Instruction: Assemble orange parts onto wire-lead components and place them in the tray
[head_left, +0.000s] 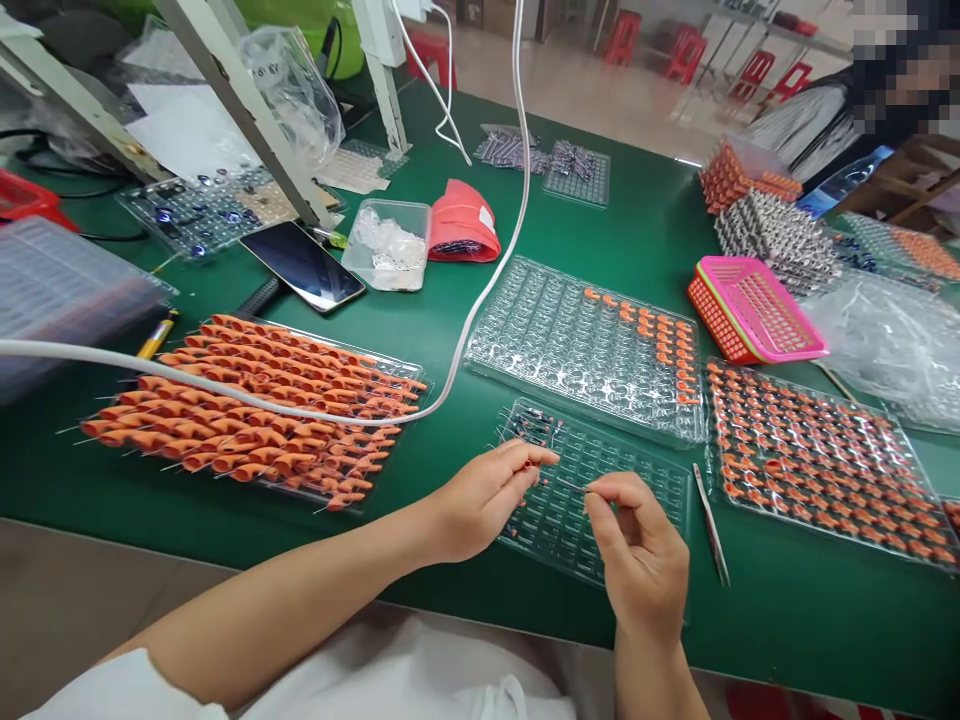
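My left hand [484, 500] is closed, its thumb and fingers pinching a small red-rimmed piece [527, 464] that is mostly hidden. My right hand [641, 550] pinches a thin wire [571, 486] between thumb and fingertips, and the wire points toward the left hand. Both hands hover over a clear compartment tray [652, 490] lying on the green table. Small dark parts with thin leads [532, 422] fill its left end. Steel tweezers [711, 525] lie on the table just right of this tray.
Orange tubular parts with pins [255, 400] crowd a tray at left. Beyond is a clear tray [555, 330] partly holding orange pieces; another full tray [825, 465] sits right. A white cable [480, 310] loops across. Nearby are a phone [304, 265], pink basket [765, 305] and person's sleeve [799, 125].
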